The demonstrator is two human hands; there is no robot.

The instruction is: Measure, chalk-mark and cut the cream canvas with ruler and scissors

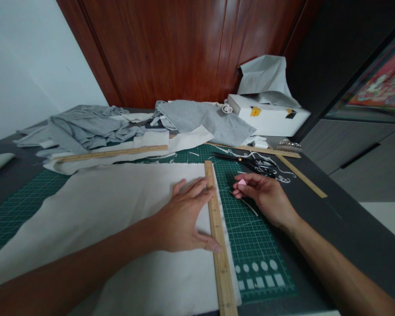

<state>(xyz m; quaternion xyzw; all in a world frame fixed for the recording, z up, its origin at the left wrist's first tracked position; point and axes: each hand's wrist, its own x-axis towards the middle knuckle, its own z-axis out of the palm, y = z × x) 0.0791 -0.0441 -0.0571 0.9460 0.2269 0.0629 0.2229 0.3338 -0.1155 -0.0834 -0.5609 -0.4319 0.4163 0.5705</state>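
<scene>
My left hand (184, 217) lies flat with fingers spread on a white cloth (95, 210), its fingertips and thumb pressing against a wooden ruler (220, 245) that runs along the cloth's right edge. My right hand (266, 193) rests on the green cutting mat (260, 237) just right of the ruler and pinches a small pink piece of chalk (242, 181) between thumb and fingers. Black scissors (250, 163) lie on the mat just beyond the right hand.
A second wooden ruler (112, 153) lies on folded white cloth at the back. Crumpled grey fabric (85, 127) and more grey cloth (210, 118) are piled behind. A white box (270, 116) stands back right. Further wooden rulers (303, 175) lie near the table's right edge.
</scene>
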